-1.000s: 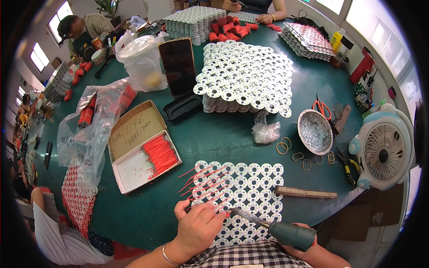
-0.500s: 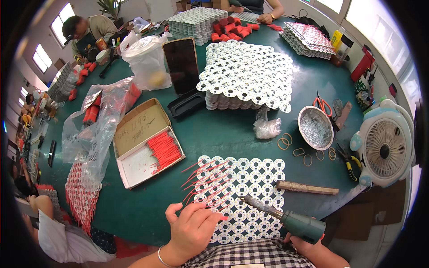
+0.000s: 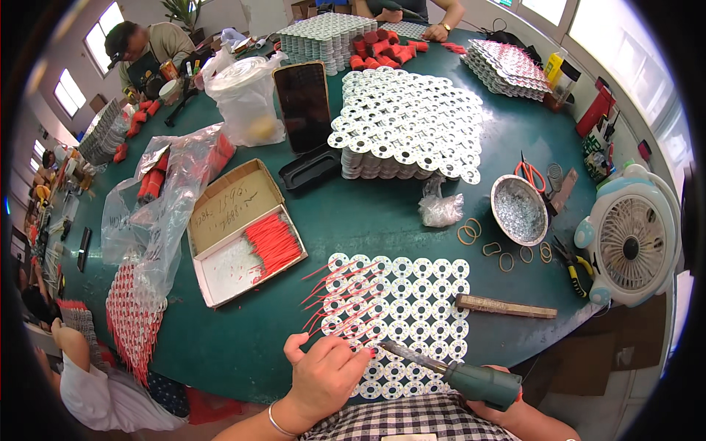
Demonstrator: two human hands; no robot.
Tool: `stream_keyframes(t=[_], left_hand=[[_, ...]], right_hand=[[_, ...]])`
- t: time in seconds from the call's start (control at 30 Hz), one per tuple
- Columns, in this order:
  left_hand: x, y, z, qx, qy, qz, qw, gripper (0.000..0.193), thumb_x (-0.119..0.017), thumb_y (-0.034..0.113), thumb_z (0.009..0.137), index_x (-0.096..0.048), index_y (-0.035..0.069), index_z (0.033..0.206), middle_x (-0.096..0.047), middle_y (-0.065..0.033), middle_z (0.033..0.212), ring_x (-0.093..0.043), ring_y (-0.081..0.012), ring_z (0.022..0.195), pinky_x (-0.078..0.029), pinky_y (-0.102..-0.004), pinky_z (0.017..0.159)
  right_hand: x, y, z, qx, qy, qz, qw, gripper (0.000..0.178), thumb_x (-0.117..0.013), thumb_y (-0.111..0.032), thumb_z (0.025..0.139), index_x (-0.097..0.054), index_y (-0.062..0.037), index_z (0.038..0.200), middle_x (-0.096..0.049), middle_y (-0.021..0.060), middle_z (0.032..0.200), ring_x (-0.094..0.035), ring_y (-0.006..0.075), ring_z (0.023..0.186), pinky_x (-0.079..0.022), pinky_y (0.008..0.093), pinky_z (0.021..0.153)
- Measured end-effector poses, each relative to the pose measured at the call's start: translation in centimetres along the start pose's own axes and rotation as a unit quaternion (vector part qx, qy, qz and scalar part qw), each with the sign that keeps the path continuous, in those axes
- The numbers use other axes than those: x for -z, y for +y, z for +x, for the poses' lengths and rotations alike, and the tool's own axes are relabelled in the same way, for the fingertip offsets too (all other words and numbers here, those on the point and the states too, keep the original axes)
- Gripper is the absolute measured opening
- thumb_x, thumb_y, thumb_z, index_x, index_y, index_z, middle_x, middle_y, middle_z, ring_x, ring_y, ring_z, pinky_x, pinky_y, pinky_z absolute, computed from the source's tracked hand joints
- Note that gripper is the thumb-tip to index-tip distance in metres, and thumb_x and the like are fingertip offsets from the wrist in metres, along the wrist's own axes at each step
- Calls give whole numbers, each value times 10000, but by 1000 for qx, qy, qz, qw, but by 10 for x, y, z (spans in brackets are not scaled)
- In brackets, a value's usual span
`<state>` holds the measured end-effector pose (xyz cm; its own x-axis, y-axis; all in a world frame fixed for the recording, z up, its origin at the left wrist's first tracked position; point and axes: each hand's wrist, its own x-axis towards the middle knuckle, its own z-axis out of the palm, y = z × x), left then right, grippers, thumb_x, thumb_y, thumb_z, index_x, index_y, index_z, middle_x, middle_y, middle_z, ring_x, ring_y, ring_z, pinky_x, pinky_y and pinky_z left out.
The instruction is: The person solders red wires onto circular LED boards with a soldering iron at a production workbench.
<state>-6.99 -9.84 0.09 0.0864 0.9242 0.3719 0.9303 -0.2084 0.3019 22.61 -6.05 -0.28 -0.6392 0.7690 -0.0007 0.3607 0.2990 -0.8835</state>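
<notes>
A panel of round white circuit boards (image 3: 420,310) lies in front of me, with red wires (image 3: 344,288) slanting across its left columns. My left hand (image 3: 323,373) is over the panel's lower left, thumb and fingers pinched on a short bit of red wire (image 3: 372,353). My right hand (image 3: 494,411) is wrapped round the handle of a green soldering iron (image 3: 482,384). Its dark metal shaft points left across the lower boards, and the tip is close to my left fingertips; whether it touches the board cannot be seen. My left fingers partly hide the lower-left boards.
Left of the panel is an open cardboard box (image 3: 250,273) of red wires. A wooden bar (image 3: 506,306) overlaps the panel's right edge. Beyond are a metal bowl (image 3: 519,210), rubber bands, pliers (image 3: 573,266), a fan (image 3: 632,242), a phone (image 3: 303,106) and a board stack (image 3: 408,125). Co-workers sit across and left.
The soldering iron has swung left and down, bringing its tip from the panel's middle to near my left fingertips. My left hand has shifted slightly right, still pinching.
</notes>
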Motion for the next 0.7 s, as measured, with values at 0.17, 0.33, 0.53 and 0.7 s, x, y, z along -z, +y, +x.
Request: stream_keyframes(t=[0.17, 0.33, 0.53, 0.7], left_hand=[[0, -1, 0, 2, -10, 0, 1000, 154, -690, 143, 650, -663, 170, 799, -491, 55, 679, -516, -114, 768, -212, -442, 868], [0, -2, 1, -2, -14, 0, 1000, 164, -687, 141, 646, -664, 169, 807, -488, 54, 684, -515, -114, 773, -212, -445, 868], [0, -1, 0, -1, -15, 2, 1000, 173, -685, 143, 645, -663, 173, 813, -476, 54, 685, -510, -116, 779, -214, -448, 864], [0, 1, 0, -4, -15, 9, 1000, 163, -684, 147, 647, -661, 177, 806, -477, 55, 691, -508, -118, 777, -216, -445, 864]], right_hand=[[1, -8, 3, -44, -7, 8, 999, 247, -647, -77, 712, -618, -54, 956, -628, 64, 939, -608, 213, 825, -428, 334, 832], [-1, -10, 6, -51, -3, 15, 999, 288, -670, -65, 697, -609, -48, 978, -639, 66, 934, -612, 194, 844, -429, 332, 847], [-2, -20, 14, -21, 23, -25, 999, 300, -679, -69, 693, -599, -36, 980, -654, 66, 882, -632, 171, 765, -480, 299, 761], [5, 12, -3, -53, -20, 142, 988, 268, -620, -40, 711, -586, 5, 973, -638, 101, 866, -626, 180, 649, -517, 286, 584]])
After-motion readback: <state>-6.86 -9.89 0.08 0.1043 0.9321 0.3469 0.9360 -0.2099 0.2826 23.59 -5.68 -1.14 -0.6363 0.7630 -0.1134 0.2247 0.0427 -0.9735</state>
